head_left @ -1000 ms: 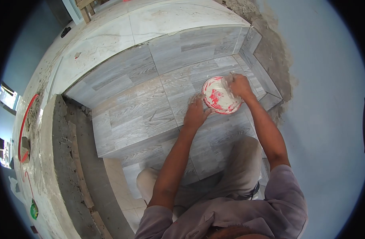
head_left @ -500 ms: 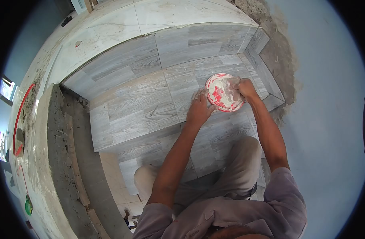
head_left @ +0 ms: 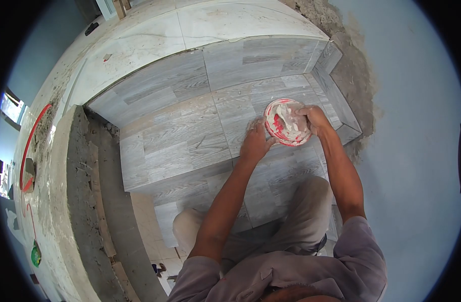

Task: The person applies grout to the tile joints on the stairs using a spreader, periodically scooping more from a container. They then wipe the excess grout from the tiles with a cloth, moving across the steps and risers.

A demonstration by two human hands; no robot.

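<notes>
A red bowl (head_left: 279,127) smeared with white paste stands on the grey wood-look tiled floor (head_left: 180,146). My left hand (head_left: 255,143) rests flat on the tiles, its fingers touching the bowl's left rim. My right hand (head_left: 313,120) reaches into the bowl from the right, fingers curled in the white paste (head_left: 292,121). Whether it grips a tool or a lump of paste I cannot tell.
Grey tiles line a recessed step (head_left: 250,58) below a pale marble-like slab (head_left: 200,22). Rough unfinished cement (head_left: 351,70) runs along the right edge by a blue wall (head_left: 416,151). A raw concrete ledge (head_left: 69,201) and a red hose (head_left: 29,146) lie left. My bent knees (head_left: 311,211) are below.
My right hand has moved from the bowl's far rim down into the paste at its right side. The left hand stays at the bowl's left rim.
</notes>
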